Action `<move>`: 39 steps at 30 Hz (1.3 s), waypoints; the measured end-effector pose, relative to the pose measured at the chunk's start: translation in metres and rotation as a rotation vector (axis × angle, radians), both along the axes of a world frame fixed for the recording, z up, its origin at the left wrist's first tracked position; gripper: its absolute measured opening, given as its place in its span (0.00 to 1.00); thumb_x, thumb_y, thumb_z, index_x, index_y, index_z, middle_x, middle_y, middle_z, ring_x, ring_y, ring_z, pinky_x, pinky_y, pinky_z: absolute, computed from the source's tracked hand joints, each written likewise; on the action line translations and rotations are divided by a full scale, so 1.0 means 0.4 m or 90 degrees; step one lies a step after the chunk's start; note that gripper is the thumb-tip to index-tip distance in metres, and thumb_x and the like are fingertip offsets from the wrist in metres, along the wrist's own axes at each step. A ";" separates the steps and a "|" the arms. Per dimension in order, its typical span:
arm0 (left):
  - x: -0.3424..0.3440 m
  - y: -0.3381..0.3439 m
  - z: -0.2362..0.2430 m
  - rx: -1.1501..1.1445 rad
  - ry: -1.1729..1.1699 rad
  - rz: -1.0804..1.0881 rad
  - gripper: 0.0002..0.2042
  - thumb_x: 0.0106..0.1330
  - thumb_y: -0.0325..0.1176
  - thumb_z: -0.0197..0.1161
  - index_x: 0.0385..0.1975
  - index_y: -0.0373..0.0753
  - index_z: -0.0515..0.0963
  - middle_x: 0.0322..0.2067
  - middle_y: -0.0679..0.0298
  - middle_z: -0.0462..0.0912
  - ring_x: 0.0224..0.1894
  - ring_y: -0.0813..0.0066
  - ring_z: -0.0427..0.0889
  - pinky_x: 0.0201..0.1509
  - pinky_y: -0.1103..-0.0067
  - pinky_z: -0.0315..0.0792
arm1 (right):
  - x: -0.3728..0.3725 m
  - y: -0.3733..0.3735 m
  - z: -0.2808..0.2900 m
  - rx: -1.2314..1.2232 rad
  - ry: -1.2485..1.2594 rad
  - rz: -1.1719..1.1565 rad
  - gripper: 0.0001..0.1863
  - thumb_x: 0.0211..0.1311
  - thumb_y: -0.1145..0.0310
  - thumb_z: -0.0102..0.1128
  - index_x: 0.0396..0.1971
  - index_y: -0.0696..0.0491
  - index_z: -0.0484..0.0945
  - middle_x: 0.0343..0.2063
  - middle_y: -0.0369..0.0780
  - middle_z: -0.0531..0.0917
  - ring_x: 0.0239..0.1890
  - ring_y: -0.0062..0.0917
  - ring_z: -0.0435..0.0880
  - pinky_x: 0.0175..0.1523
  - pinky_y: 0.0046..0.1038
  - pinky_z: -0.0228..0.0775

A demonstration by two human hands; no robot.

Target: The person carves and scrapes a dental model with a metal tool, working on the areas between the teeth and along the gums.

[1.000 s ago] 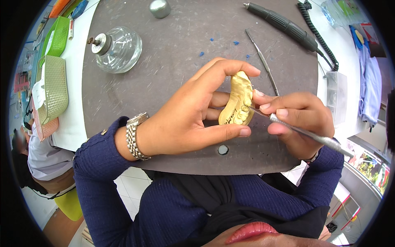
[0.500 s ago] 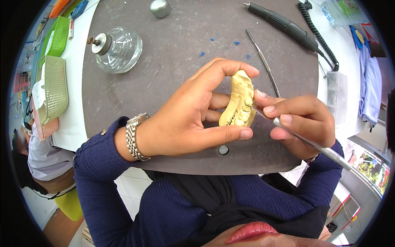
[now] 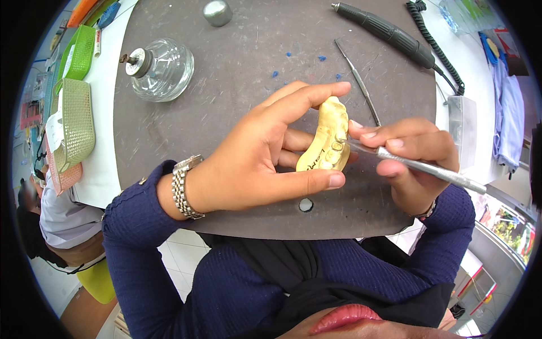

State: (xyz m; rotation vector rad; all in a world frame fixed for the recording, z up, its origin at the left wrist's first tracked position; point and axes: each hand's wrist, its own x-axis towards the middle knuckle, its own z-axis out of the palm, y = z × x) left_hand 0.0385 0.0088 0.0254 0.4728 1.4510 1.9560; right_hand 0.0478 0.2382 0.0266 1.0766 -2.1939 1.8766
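Note:
My left hand grips a pale yellow dental plaster cast, thumb at its near end and index finger at its far end. The cast has a curved row of teeth and dark handwriting on its side. In my right hand a silver metal carving instrument is held like a pen. Its thin tip reaches the teeth on the cast's right side; whether it touches them I cannot tell. A second slim metal instrument lies on the grey-brown board beyond my right hand.
A glass spirit burner stands at the far left, with a metal cap at the back. A dark handpiece with a coiled cord lies far right. Blue crumbs dot the board. Woven baskets line the left edge.
The cast has tilted slightly in my left hand. My right hand has turned, and the instrument's handle end has swung up, lying flatter than before.

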 end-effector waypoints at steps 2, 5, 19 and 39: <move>-0.001 -0.002 -0.008 0.006 0.031 0.002 0.40 0.57 0.16 0.64 0.69 0.33 0.49 0.54 0.61 0.62 0.54 0.68 0.78 0.55 0.80 0.73 | -0.001 0.003 0.002 -0.014 -0.043 0.008 0.12 0.61 0.71 0.61 0.41 0.56 0.69 0.38 0.47 0.79 0.46 0.39 0.83 0.53 0.41 0.78; -0.002 -0.005 -0.002 -0.006 -0.006 0.012 0.40 0.57 0.17 0.65 0.69 0.31 0.50 0.53 0.61 0.61 0.51 0.66 0.80 0.56 0.79 0.75 | -0.010 0.007 0.005 -0.018 -0.058 0.023 0.12 0.64 0.69 0.60 0.41 0.55 0.68 0.39 0.47 0.78 0.48 0.40 0.82 0.56 0.43 0.76; -0.012 -0.017 0.007 -0.025 -0.088 0.043 0.39 0.56 0.19 0.64 0.67 0.27 0.52 0.56 0.54 0.66 0.43 0.71 0.83 0.50 0.74 0.81 | -0.029 0.020 0.033 0.130 0.017 0.082 0.11 0.58 0.85 0.58 0.39 0.58 0.71 0.40 0.49 0.77 0.49 0.43 0.81 0.57 0.46 0.75; -0.011 -0.016 0.016 -0.012 -0.131 0.032 0.37 0.57 0.21 0.65 0.67 0.28 0.54 0.50 0.59 0.69 0.40 0.68 0.85 0.44 0.79 0.82 | -0.011 0.009 0.039 0.126 0.097 0.081 0.13 0.51 0.85 0.62 0.40 0.64 0.77 0.44 0.51 0.80 0.51 0.44 0.81 0.58 0.42 0.74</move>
